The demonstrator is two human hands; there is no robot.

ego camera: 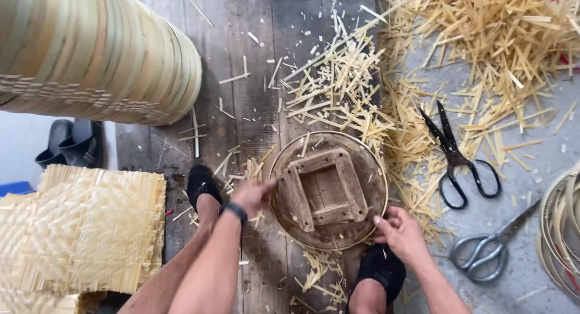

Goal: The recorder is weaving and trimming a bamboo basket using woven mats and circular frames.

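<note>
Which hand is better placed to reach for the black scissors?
Right, probably. The right hand grips the round wooden form's rim on the side nearest the black scissors; the left hand is on the far rim.

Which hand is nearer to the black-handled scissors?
Right. The right hand grips the lower right rim of the round wooden mould, just left of and below the black-handled scissors. The left hand is on the mould's far left edge.

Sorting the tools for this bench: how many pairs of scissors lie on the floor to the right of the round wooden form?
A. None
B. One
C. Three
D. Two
D: black-handled scissors and grey metal shears both lie right of the round wooden form.
</note>
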